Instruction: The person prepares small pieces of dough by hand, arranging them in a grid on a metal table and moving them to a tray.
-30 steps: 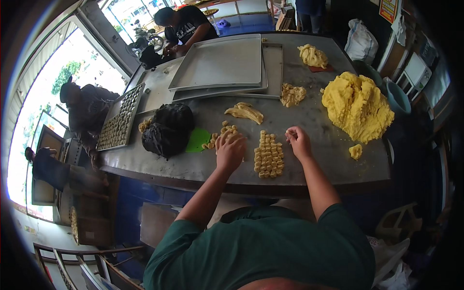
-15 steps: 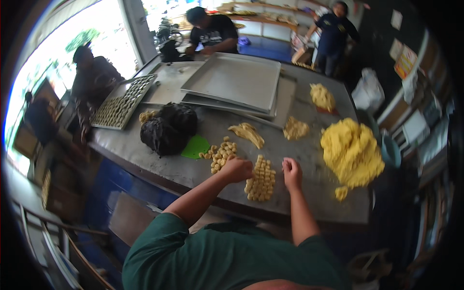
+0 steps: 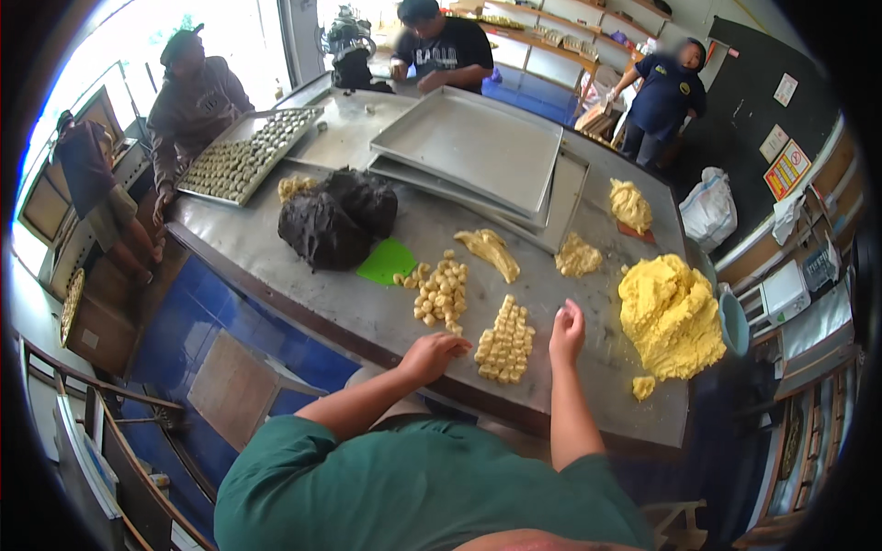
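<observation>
My left hand (image 3: pixel 432 356) hovers at the table's near edge, just left of the dough pieces set in tight rows (image 3: pixel 506 342). Its fingers are pinched together, and anything between them is too small to make out. To the right of those rows is my right hand (image 3: pixel 568 332), fingers curled in with the thumb against them; what they may hold is hidden. A loose heap of small dough balls (image 3: pixel 439 292) lies beyond my left hand. Behind the rows rests a long strip of pale dough (image 3: pixel 490 253), with a flattened dough lump (image 3: pixel 579 256) to its right.
A black mass (image 3: pixel 335 220) and a green scraper (image 3: pixel 388 263) lie left on the metal table (image 3: pixel 606 386). A large yellow mound (image 3: pixel 671 317) stands right. Stacked trays (image 3: pixel 473 147) fill the back; a filled tray (image 3: pixel 248 156) overhangs far left beside a person (image 3: pixel 193 101).
My left hand has drawn back toward me and left, away from the top of the rows. My right hand stays beside them. The whole view has shifted slightly.
</observation>
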`<state>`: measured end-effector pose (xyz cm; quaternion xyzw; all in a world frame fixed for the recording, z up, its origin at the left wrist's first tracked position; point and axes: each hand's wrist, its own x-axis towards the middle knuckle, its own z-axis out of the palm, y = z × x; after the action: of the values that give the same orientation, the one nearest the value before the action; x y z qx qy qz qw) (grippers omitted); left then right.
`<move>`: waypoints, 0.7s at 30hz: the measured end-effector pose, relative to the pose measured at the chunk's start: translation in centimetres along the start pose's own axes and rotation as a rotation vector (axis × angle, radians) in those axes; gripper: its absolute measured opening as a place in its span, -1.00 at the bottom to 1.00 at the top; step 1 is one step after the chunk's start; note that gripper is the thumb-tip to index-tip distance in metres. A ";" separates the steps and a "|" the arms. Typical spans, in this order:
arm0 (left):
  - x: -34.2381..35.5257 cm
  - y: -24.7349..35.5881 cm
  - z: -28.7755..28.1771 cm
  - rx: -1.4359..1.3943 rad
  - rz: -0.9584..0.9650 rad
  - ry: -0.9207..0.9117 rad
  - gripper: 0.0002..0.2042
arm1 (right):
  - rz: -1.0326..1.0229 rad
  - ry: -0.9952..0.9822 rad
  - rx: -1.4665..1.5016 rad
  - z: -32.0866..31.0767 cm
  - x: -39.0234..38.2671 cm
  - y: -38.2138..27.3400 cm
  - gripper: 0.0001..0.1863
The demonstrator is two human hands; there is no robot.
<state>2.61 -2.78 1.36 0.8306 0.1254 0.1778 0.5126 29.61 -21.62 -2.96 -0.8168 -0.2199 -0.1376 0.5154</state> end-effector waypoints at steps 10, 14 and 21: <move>0.6 2.3 -1.8 0.155 -0.008 -0.006 -0.75 | 0.131 -0.217 0.664 4.0 2.9 -8.4 -0.73; 0.7 0.1 -0.7 0.191 0.098 0.015 -0.74 | 0.085 -0.506 -0.048 2.9 1.3 -5.4 -0.73; 0.2 0.7 -1.0 0.029 0.020 -0.014 -0.80 | 0.082 -0.659 -0.062 1.9 0.9 -7.0 -0.73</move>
<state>2.36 -2.23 2.38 0.8405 0.1163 0.1751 0.4994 26.86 -17.12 2.10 -0.8409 -0.3372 0.1482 0.3965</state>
